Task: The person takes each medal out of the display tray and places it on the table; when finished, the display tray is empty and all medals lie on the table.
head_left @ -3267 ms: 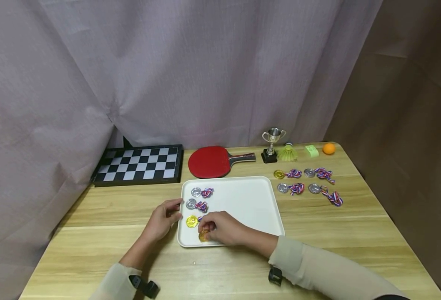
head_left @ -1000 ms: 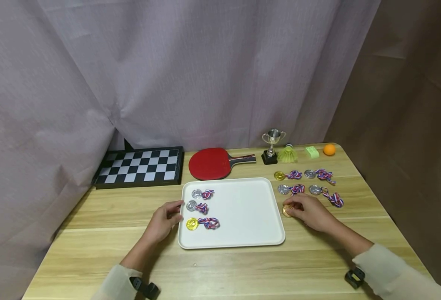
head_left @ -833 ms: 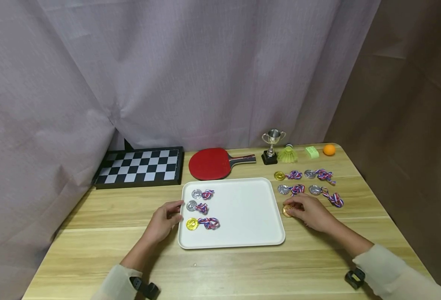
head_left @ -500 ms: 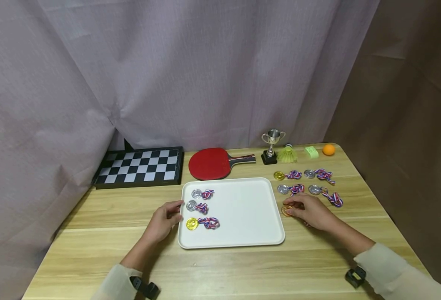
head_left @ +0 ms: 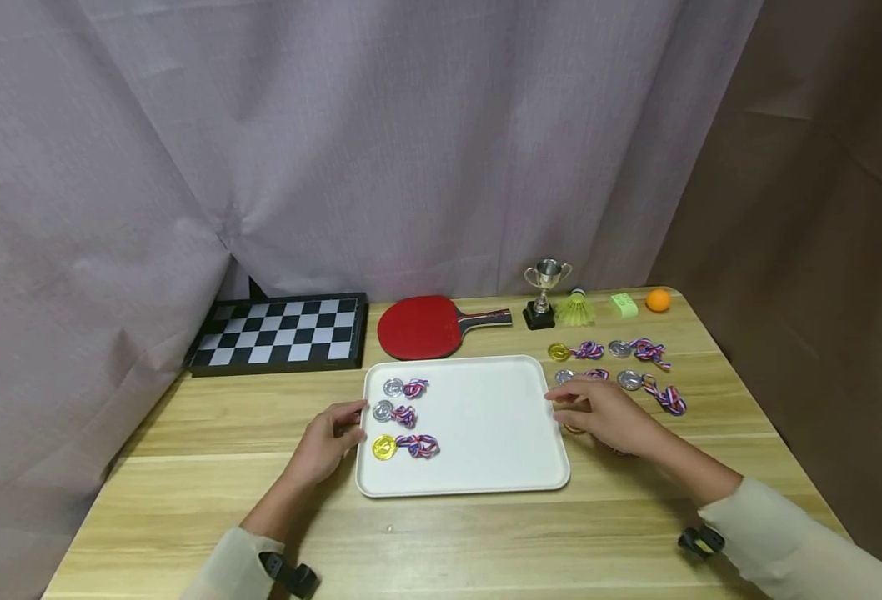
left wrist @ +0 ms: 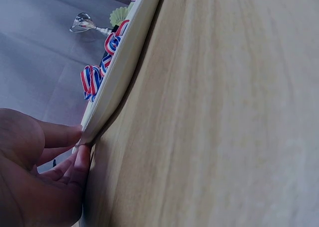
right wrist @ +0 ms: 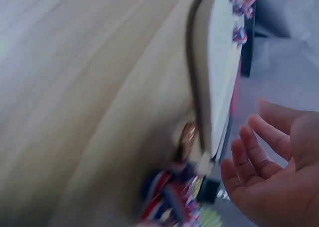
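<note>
On the smooth white tray [head_left: 486, 425] lie 3 round, ribboned medals [head_left: 383, 412]

In head view, the right hand [head_left: 612, 414] mostly hides a bronze medal [head_left: 573, 429].

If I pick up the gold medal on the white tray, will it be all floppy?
Only partly, I think. The gold medal has a flat, shiny disc, so that part is probably stiff. Its striped ribbon lies in soft loops, so it would likely dangle. The white tray looks smooth, so the disc might slide if pushed.
</note>
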A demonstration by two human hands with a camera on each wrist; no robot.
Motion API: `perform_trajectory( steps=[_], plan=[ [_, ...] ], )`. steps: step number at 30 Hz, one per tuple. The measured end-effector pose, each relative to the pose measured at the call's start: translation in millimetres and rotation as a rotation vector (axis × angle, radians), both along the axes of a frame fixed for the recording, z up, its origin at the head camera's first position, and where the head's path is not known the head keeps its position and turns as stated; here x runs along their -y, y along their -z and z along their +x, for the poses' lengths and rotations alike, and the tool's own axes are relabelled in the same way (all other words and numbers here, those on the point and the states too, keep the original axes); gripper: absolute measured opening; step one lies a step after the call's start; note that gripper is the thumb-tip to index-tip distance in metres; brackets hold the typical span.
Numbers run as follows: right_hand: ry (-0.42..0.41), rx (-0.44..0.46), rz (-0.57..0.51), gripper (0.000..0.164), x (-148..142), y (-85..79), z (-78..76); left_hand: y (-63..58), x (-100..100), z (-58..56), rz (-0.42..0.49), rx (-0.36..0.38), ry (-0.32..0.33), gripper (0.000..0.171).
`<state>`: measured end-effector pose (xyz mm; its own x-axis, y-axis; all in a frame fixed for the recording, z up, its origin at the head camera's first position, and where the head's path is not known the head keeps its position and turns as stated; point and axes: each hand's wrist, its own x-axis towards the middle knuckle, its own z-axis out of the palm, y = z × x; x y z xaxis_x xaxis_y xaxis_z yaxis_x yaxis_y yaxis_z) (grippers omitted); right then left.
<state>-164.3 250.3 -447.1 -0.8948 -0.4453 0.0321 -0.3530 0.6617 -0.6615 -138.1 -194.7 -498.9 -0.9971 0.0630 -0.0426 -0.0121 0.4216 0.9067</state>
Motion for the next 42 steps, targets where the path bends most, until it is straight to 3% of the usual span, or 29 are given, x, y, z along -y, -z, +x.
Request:
perform_trajectory(
  steps=[7, 15, 23, 27, 32, 42],
  plan=[
    [-0.093, 0.017, -0.044, 0.027, 41.9, -8.3, 0.2, 1.1, 0.8, -0.8, -0.007, 0.003, 0.0, 0.046],
    [-0.236, 0.028, -0.112, 0.028, 100.6, -4.7, -1.6, 1.9, 1.3, -1.6, -0.009, -0.004, 0.005, 0.046],
    [-0.295, 0.153, -0.138, 0.031, 160.1, -1.1, 4.7, 1.3, 0.8, -1.2, -0.002, -0.016, 0.011, 0.046],
    [-0.331, 0.163, -0.134, 0.035, 183.4, 3.5, 8.4, 1.5, 0.7, -1.8, -0.01, -0.016, 0.011, 0.046],
    [-0.352, 0.134, -0.077, 0.038, 202.9, 13.3, 11.5, 2.0, 0.8, -2.3, -0.008, -0.013, 0.011, 0.046],
    [-0.288, 0.042, 0.023, 0.046, 219.1, 30.0, 12.4, 2.6, 1.1, -1.7, -0.021, -0.018, 0.014, 0.046]
  ],
)
